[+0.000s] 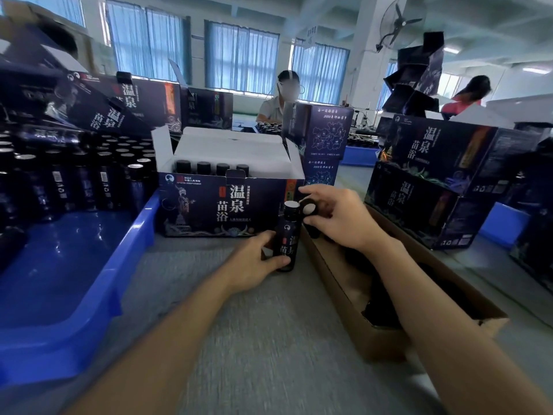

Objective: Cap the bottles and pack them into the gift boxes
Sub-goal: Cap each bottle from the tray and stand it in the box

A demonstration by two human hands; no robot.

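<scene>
My left hand (258, 260) grips the lower body of a dark bottle (288, 235) that stands upright on the grey table, its foil-sealed mouth uncovered. My right hand (338, 217) holds a black cap (309, 208) tilted just right of the bottle's mouth, close to it but apart. Behind the bottle stands an open dark gift box (221, 205) with white flaps up and several capped bottles (203, 168) in its back row.
A blue tray (74, 265) at the left holds several uncapped bottles (89, 178). A long cardboard box (344, 283) of dark caps lies under my right arm. Closed gift boxes (443, 187) are stacked at right and back left. Two people work at far tables.
</scene>
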